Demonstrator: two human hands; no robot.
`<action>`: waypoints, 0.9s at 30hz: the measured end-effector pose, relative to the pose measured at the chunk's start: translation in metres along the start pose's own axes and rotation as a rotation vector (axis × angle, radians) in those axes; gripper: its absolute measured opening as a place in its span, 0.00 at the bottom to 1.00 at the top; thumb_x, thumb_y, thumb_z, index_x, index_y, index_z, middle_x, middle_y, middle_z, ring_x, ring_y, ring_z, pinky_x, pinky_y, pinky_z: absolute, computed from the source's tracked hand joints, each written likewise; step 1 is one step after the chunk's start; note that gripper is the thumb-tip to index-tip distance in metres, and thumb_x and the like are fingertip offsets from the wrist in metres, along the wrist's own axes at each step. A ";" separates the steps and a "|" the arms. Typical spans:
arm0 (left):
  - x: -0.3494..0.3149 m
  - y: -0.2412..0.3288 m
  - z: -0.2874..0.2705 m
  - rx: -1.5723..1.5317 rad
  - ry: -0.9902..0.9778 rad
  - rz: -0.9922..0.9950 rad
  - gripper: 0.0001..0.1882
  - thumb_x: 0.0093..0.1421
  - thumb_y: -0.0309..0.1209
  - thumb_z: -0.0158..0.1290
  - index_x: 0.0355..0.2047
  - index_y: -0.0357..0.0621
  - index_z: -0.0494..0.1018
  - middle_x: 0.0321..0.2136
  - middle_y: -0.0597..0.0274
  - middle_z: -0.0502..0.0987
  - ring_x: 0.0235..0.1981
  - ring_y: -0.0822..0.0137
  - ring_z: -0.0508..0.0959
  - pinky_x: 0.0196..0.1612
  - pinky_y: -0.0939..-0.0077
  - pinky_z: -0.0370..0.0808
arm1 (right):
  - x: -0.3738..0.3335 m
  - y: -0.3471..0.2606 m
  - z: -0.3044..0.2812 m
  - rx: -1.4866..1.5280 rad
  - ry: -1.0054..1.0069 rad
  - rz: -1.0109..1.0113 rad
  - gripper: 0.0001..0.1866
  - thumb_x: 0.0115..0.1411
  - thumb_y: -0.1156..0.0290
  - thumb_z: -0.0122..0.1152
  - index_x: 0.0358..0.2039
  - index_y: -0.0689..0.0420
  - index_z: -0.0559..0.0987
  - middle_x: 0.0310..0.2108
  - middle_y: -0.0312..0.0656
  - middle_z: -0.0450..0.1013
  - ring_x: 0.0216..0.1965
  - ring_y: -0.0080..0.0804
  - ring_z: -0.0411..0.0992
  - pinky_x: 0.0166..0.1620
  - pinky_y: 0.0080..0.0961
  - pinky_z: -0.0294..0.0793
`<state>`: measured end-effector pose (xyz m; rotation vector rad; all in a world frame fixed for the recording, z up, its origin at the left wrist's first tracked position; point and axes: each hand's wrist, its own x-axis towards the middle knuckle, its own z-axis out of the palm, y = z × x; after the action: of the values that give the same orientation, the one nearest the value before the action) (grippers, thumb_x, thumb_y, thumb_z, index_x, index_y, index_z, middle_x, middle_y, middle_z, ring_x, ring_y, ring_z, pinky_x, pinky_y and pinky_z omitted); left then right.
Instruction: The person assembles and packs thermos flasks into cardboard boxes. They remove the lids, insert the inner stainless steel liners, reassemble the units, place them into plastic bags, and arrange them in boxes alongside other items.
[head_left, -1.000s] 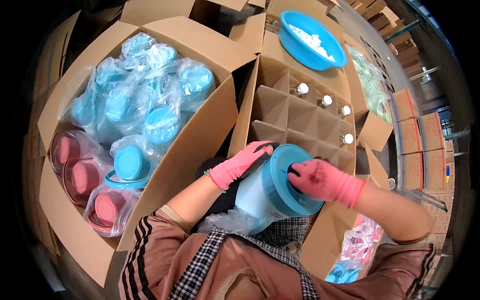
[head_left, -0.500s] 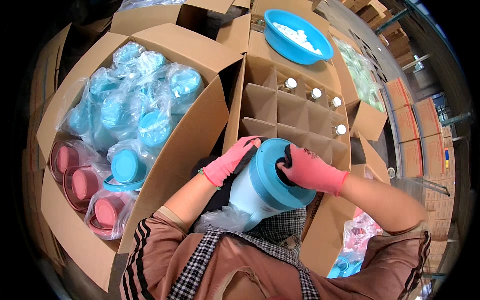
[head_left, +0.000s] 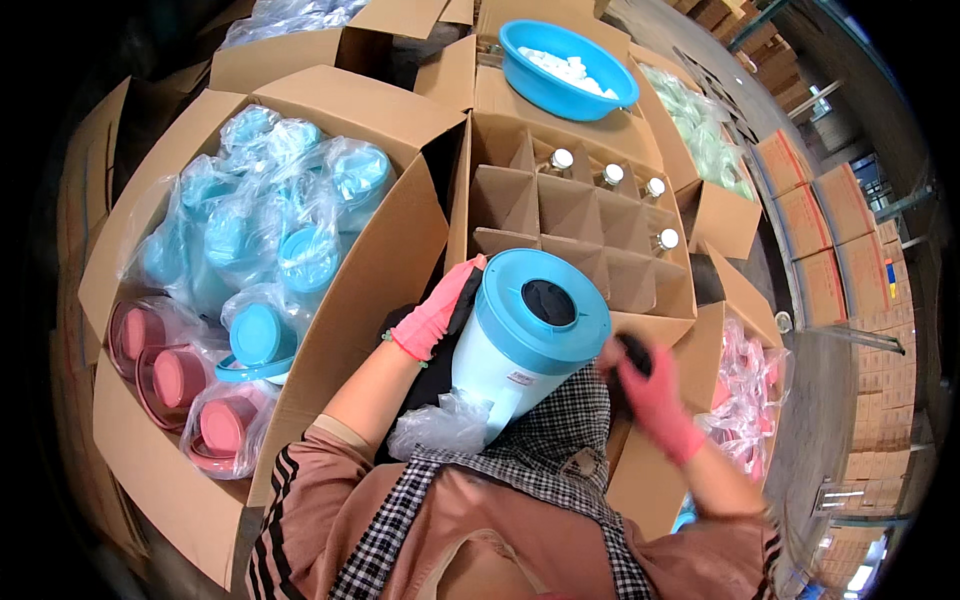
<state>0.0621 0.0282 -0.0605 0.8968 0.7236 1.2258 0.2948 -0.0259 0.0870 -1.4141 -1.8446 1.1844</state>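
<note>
A light-blue plastic jug body (head_left: 490,355) with a darker blue collar (head_left: 590,310) tilts against my lap. A round dark opening (head_left: 549,302) shows in the collar's top. My left hand (head_left: 435,315), in a pink glove with a black palm, grips the jug's left side near the collar. Crumpled clear plastic (head_left: 440,425) hangs around the jug's lower part. To the right of the jug, apart from it, is my right hand (head_left: 655,395) in a matching glove. Motion smears its fingers, so whether it holds anything cannot be made out.
Ahead stands a divided carton (head_left: 570,220) with several silver-capped glass pieces. A blue basin (head_left: 570,95) of white pieces rests behind it. At left, a large carton (head_left: 385,270) holds bagged blue and pink plastic parts. Bagged pink parts (head_left: 740,390) fill a carton at right.
My right hand has come out of the collar's opening and moved right and down, away from the jug. The opening is now uncovered. My left hand keeps its hold.
</note>
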 end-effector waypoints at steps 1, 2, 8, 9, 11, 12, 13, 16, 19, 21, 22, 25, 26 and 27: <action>0.003 -0.004 0.002 0.003 -0.011 0.023 0.26 0.63 0.48 0.32 0.33 0.37 0.69 0.31 0.65 0.71 0.32 0.77 0.66 0.41 0.80 0.66 | -0.021 0.035 0.004 0.013 -0.175 0.205 0.17 0.56 0.63 0.52 0.37 0.66 0.72 0.26 0.45 0.72 0.30 0.25 0.70 0.36 0.23 0.69; 0.005 -0.020 -0.006 -0.064 0.006 -0.031 0.26 0.63 0.48 0.31 0.33 0.37 0.69 0.31 0.65 0.71 0.32 0.77 0.66 0.41 0.80 0.66 | -0.036 0.064 0.023 -0.288 -0.297 0.370 0.23 0.55 0.55 0.52 0.40 0.65 0.72 0.29 0.48 0.72 0.34 0.28 0.69 0.41 0.25 0.67; -0.072 0.015 0.041 0.674 0.143 -0.043 0.21 0.56 0.37 0.44 0.46 0.37 0.62 0.40 0.50 0.70 0.44 0.58 0.69 0.47 0.69 0.64 | -0.044 0.093 0.105 0.485 -0.365 0.223 0.24 0.58 0.54 0.49 0.42 0.65 0.70 0.36 0.39 0.69 0.40 0.25 0.63 0.46 0.23 0.62; -0.097 0.039 0.061 0.792 0.007 0.201 0.24 0.53 0.37 0.48 0.48 0.38 0.60 0.41 0.47 0.68 0.45 0.52 0.67 0.47 0.67 0.63 | -0.045 0.097 0.103 0.494 -0.393 0.247 0.24 0.59 0.54 0.47 0.42 0.66 0.70 0.37 0.39 0.69 0.39 0.25 0.63 0.46 0.23 0.62; -0.140 0.037 0.047 1.420 -0.320 0.051 0.29 0.50 0.46 0.51 0.45 0.38 0.62 0.35 0.46 0.69 0.41 0.52 0.70 0.49 0.64 0.62 | -0.050 0.094 0.092 0.572 -0.379 0.262 0.22 0.60 0.55 0.46 0.40 0.64 0.71 0.36 0.38 0.70 0.39 0.24 0.64 0.45 0.22 0.62; -0.163 0.031 0.038 1.595 -0.463 -0.024 0.21 0.47 0.40 0.55 0.36 0.39 0.69 0.26 0.48 0.71 0.31 0.50 0.71 0.43 0.67 0.65 | -0.055 0.093 0.085 0.626 -0.389 0.345 0.21 0.60 0.56 0.46 0.39 0.63 0.72 0.36 0.38 0.70 0.39 0.24 0.65 0.46 0.22 0.62; -0.176 0.036 0.027 1.496 -0.477 -0.149 0.17 0.52 0.43 0.49 0.34 0.43 0.70 0.20 0.52 0.71 0.32 0.56 0.74 0.45 0.61 0.64 | -0.056 0.097 0.076 0.634 -0.464 0.290 0.20 0.60 0.57 0.46 0.36 0.63 0.73 0.35 0.38 0.71 0.40 0.24 0.66 0.46 0.22 0.63; -0.178 0.128 0.001 1.217 0.475 -0.184 0.10 0.53 0.35 0.49 0.26 0.39 0.71 0.23 0.57 0.73 0.26 0.61 0.73 0.31 0.68 0.69 | -0.066 0.085 0.058 0.644 -0.378 0.255 0.15 0.59 0.63 0.48 0.33 0.62 0.75 0.34 0.38 0.73 0.38 0.23 0.67 0.44 0.20 0.64; -0.214 0.199 -0.029 0.350 0.724 0.465 0.13 0.59 0.35 0.43 0.34 0.38 0.69 0.28 0.62 0.72 0.32 0.68 0.72 0.35 0.74 0.68 | -0.067 0.079 0.051 0.612 -0.453 0.222 0.12 0.58 0.66 0.51 0.32 0.62 0.76 0.31 0.38 0.74 0.35 0.23 0.68 0.43 0.20 0.65; -0.200 0.223 -0.022 0.682 0.947 0.820 0.11 0.58 0.34 0.45 0.35 0.39 0.69 0.29 0.62 0.71 0.33 0.69 0.71 0.35 0.76 0.68 | -0.067 0.079 0.056 0.558 -0.493 0.155 0.12 0.58 0.66 0.51 0.33 0.62 0.76 0.31 0.37 0.74 0.36 0.22 0.68 0.43 0.20 0.65; -0.189 0.232 -0.020 0.844 1.030 0.997 0.10 0.57 0.33 0.46 0.36 0.40 0.68 0.30 0.62 0.71 0.33 0.70 0.71 0.35 0.77 0.68 | -0.067 0.080 0.059 0.592 -0.523 0.184 0.12 0.58 0.66 0.52 0.34 0.63 0.75 0.32 0.38 0.74 0.37 0.22 0.68 0.44 0.21 0.65; -0.151 0.200 0.006 0.548 1.274 0.767 0.18 0.47 0.27 0.58 0.38 0.36 0.68 0.33 0.61 0.72 0.33 0.71 0.70 0.39 0.78 0.67 | -0.058 0.084 0.078 0.559 -0.616 0.162 0.13 0.57 0.67 0.53 0.36 0.64 0.74 0.35 0.38 0.73 0.38 0.23 0.68 0.46 0.22 0.65; -0.140 0.189 0.022 0.614 1.080 0.746 0.20 0.46 0.24 0.58 0.40 0.35 0.67 0.34 0.61 0.73 0.33 0.71 0.70 0.39 0.78 0.68 | -0.056 0.082 0.079 0.466 -0.641 0.152 0.16 0.56 0.62 0.54 0.37 0.62 0.74 0.36 0.41 0.73 0.39 0.27 0.69 0.46 0.23 0.65; -0.130 0.172 0.021 0.561 1.042 0.735 0.23 0.44 0.23 0.59 0.41 0.33 0.67 0.35 0.61 0.73 0.33 0.72 0.71 0.39 0.78 0.68 | -0.054 0.073 0.073 0.302 -0.628 0.097 0.18 0.55 0.59 0.54 0.38 0.61 0.74 0.35 0.43 0.73 0.38 0.31 0.70 0.44 0.24 0.65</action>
<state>-0.0271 -0.0869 0.0999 0.9765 1.7188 2.2557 0.2876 -0.0951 -0.0066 -1.0372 -1.8736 2.0340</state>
